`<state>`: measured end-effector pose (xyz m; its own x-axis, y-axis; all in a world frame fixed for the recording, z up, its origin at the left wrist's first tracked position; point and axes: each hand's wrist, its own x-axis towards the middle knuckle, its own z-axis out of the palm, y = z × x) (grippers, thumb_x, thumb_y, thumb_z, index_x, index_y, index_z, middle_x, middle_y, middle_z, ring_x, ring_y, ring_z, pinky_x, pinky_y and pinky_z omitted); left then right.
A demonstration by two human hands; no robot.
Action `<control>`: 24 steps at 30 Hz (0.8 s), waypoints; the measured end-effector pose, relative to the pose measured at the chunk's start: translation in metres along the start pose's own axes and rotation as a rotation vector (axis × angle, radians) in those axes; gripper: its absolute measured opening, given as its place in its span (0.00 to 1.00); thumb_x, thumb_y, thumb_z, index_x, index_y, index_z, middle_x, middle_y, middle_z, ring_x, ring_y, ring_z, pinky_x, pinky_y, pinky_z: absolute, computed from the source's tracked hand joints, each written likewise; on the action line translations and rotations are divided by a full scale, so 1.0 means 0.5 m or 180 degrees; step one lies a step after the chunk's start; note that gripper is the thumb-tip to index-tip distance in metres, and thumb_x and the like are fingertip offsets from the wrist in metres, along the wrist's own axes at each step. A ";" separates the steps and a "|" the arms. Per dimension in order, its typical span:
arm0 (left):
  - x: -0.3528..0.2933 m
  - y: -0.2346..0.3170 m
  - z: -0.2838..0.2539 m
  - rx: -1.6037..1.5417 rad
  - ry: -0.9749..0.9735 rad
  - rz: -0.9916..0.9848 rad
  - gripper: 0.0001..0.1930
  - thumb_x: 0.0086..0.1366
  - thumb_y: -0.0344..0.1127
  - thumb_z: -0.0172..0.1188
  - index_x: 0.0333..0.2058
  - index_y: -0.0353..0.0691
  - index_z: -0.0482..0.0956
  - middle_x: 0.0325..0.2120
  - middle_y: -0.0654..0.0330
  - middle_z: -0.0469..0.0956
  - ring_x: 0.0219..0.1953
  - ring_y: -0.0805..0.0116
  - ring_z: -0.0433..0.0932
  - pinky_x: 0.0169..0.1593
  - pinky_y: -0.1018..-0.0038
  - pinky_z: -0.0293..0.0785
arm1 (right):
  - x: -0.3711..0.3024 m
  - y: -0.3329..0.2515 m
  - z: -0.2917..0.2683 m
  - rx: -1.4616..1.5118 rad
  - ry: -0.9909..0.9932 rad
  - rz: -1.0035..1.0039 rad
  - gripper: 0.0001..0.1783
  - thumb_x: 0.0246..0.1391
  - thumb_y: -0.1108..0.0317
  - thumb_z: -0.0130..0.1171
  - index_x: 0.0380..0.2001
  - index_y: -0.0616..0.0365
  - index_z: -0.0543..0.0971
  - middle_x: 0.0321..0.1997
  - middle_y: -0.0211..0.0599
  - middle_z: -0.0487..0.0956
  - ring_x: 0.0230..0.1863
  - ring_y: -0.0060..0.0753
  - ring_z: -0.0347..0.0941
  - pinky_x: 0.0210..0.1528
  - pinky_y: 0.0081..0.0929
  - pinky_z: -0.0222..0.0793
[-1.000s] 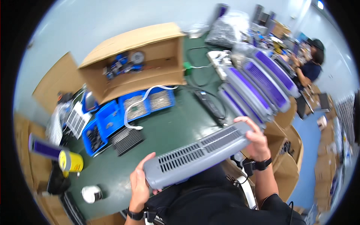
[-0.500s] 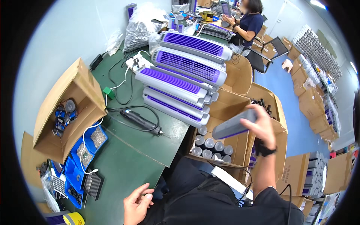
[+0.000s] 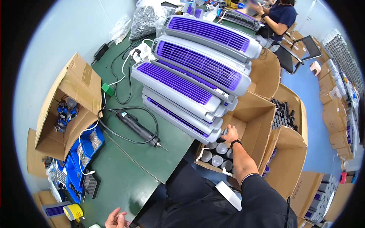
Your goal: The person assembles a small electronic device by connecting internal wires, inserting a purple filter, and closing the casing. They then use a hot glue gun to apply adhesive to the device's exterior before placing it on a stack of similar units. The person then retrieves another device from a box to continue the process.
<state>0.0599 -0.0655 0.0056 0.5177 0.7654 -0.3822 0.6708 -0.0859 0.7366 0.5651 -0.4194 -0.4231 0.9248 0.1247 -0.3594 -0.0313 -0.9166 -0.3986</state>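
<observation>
My right hand (image 3: 230,134) reaches down into an open cardboard box (image 3: 259,121) beside the table. Its fingers are closed around the dark grey end of a grey housing (image 3: 224,131); most of the piece is hidden by the hand and the box. Several grey cylindrical pieces (image 3: 217,160) stand upright there, round ends up, just in front of the hand. At the table's near edge, my left hand (image 3: 117,219) is held with fingers loosely bent and apart, nothing in it. Grey housings with purple grilles (image 3: 201,62) are stacked at the table edge, left of the box.
A black electric screwdriver (image 3: 137,127) with a looped cable lies on the green table (image 3: 125,159). Blue bins (image 3: 76,173) of small parts and a tilted carton (image 3: 85,83) stand left. More cartons (image 3: 289,159) crowd the right. A person (image 3: 279,21) works at the far end.
My right hand has gone down and left into the box with the grey, purple-edged housing. My left hand has drawn back toward the lower left. The view has shifted.
</observation>
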 end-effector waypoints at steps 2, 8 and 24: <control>-0.013 -0.007 -0.009 0.0167 0.0121 -0.0034 0.18 0.77 0.33 0.61 0.60 0.31 0.80 0.39 0.61 0.86 0.29 0.80 0.74 0.34 0.81 0.71 | 0.014 0.017 0.028 0.0097 -0.0112 0.0064 0.42 0.37 0.60 0.81 0.58 0.45 0.74 0.60 0.47 0.72 0.65 0.58 0.71 0.61 0.54 0.76; -0.010 0.004 0.005 0.0183 0.0155 -0.0122 0.17 0.77 0.34 0.61 0.60 0.32 0.81 0.37 0.62 0.86 0.30 0.80 0.75 0.34 0.81 0.72 | 0.022 0.025 0.048 0.0280 -0.0388 0.0125 0.48 0.32 0.64 0.85 0.61 0.48 0.74 0.62 0.47 0.72 0.67 0.57 0.69 0.66 0.50 0.73; -0.003 -0.012 0.013 -0.0383 0.0144 -0.0535 0.19 0.74 0.30 0.64 0.58 0.27 0.78 0.43 0.51 0.88 0.31 0.75 0.83 0.32 0.80 0.79 | 0.083 0.101 0.083 0.0141 -0.1053 -0.0012 0.58 0.34 0.50 0.81 0.70 0.59 0.69 0.67 0.57 0.77 0.68 0.53 0.73 0.67 0.46 0.74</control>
<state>0.0585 -0.0705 -0.0017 0.3775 0.7907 -0.4820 0.6762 0.1202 0.7269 0.5863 -0.4451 -0.4932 0.7519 0.2514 -0.6095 -0.0513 -0.8994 -0.4342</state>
